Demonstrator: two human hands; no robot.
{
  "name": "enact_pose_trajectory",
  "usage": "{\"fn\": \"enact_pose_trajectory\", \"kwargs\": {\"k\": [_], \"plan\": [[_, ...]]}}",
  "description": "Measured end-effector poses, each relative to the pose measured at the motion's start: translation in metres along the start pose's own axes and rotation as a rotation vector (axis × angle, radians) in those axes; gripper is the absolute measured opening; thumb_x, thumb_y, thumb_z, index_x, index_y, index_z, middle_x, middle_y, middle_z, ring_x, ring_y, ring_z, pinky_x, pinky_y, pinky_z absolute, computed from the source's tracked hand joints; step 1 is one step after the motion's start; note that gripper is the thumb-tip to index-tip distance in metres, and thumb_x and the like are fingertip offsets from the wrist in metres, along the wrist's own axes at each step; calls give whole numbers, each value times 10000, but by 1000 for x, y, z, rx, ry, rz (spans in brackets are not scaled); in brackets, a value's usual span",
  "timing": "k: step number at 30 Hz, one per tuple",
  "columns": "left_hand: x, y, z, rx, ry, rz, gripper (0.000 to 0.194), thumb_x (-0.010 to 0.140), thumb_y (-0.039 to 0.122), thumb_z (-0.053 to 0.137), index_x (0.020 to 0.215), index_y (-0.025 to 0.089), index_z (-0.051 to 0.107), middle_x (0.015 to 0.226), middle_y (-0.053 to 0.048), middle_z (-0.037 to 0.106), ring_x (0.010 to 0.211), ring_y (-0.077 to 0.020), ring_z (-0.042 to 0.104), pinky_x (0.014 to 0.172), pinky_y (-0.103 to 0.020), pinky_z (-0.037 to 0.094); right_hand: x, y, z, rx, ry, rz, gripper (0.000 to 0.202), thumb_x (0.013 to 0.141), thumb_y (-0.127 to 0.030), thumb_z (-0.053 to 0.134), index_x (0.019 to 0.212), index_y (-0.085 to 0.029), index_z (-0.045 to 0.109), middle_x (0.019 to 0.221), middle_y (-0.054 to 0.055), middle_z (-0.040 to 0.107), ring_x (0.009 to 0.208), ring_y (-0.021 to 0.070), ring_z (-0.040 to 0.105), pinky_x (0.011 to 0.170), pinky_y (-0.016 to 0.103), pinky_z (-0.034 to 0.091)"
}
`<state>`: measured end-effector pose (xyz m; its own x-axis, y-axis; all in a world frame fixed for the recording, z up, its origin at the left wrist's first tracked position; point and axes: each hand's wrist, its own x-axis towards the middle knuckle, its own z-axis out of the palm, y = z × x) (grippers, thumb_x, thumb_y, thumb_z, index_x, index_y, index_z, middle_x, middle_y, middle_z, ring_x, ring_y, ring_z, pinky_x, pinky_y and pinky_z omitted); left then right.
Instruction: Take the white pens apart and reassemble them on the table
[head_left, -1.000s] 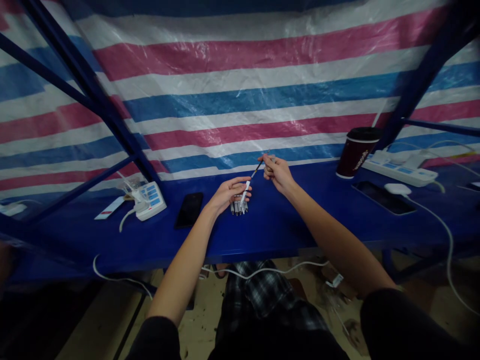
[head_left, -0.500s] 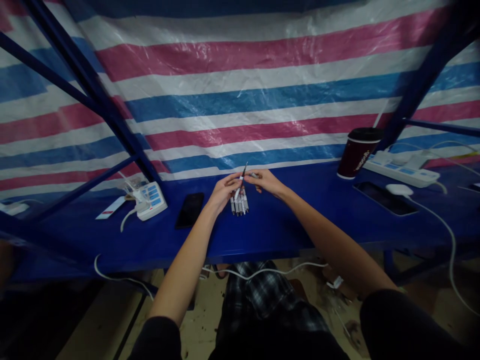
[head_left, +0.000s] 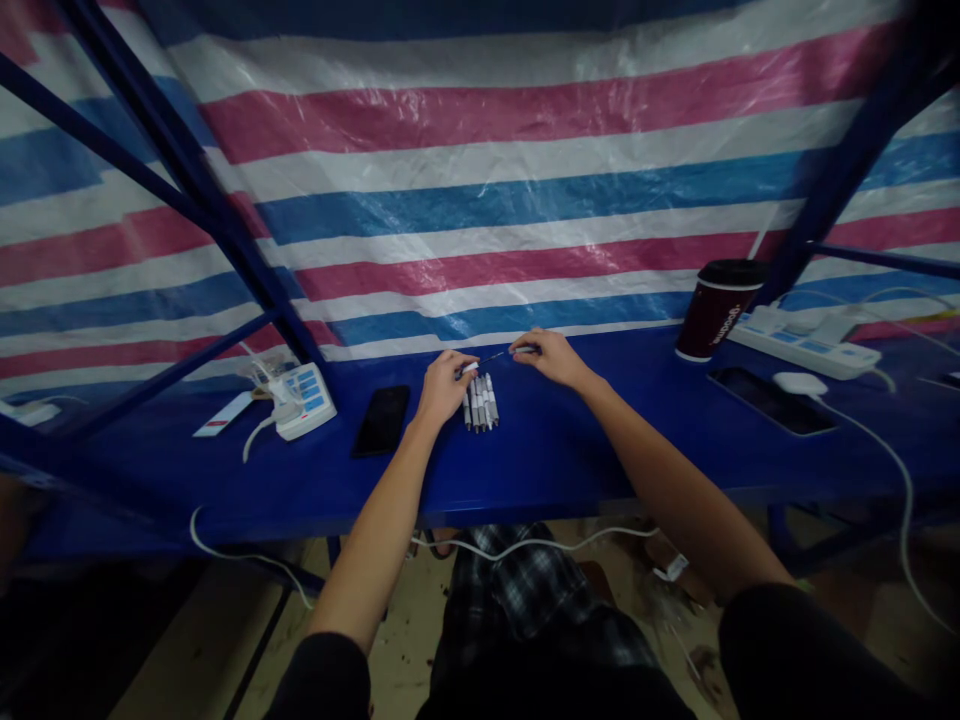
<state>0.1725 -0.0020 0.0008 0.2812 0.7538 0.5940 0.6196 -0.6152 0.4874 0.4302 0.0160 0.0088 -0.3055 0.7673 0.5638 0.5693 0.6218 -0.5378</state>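
Note:
My left hand point(head_left: 445, 388) pinches a white pen part point(head_left: 469, 368) above the blue table. From this part a thin dark refill point(head_left: 491, 357) points toward my right hand. My right hand point(head_left: 556, 357), off to the right, has its fingers closed on a small greyish pen barrel point(head_left: 525, 349), held sideways. A gap separates the refill's tip from the barrel. Several white and grey pens point(head_left: 481, 405) lie side by side just below my left fingertips, their tips toward me.
On the blue table point(head_left: 585, 450), a dark phone point(head_left: 381, 420) and a power strip point(head_left: 306, 402) lie at left. To the right stand a dark red lidded cup point(head_left: 716, 312) with a straw, another power strip point(head_left: 806, 345) and a phone point(head_left: 772, 398) with a white charger. Striped sheeting point(head_left: 487, 200) hangs behind.
My hands have moved apart, the right one going rightward with the barrel. The pen part in my left hand has swung from nearly upright to almost level. The row of pens is more exposed.

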Motion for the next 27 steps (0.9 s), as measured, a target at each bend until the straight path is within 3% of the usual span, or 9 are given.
{"fn": "enact_pose_trajectory", "kwargs": {"k": [13, 22, 25, 27], "plan": [[-1, 4, 2, 22, -97, 30, 252, 901, 164, 683, 1126, 225, 778, 1078, -69, 715, 1006, -218, 684, 921, -351, 530, 0, -2, 10, -7, -76, -51, 172, 830, -201, 755, 988, -205, 820, 1001, 84, 767, 900, 226, 679, 867, 355, 493], [-3, 11, 4, -231, -216, -13, 406, 972, 214, 549, 1361, 236, 662, 924, -29, 777, 820, -183, 715, 813, -305, 534, -3, -24, 21, 164, -79, -42, 146, 770, -191, 803, 909, -184, 758, 875, 51, 753, 814, 204, 673, 782, 316, 469], [-4, 14, 3, -254, -198, -15, 399, 973, 235, 563, 1359, 225, 662, 925, -32, 776, 848, -189, 717, 824, -302, 532, -3, -26, 21, 163, -74, -60, 90, 820, -245, 769, 883, -182, 754, 869, 51, 755, 809, 200, 670, 775, 307, 457], [-3, 15, 2, -235, -163, 19, 385, 954, 247, 612, 1332, 231, 678, 967, -38, 771, 910, -198, 715, 868, -310, 527, -3, -23, 21, 162, -115, -24, 157, 891, -328, 708, 867, -179, 753, 850, 57, 755, 776, 197, 667, 757, 307, 454]]}}
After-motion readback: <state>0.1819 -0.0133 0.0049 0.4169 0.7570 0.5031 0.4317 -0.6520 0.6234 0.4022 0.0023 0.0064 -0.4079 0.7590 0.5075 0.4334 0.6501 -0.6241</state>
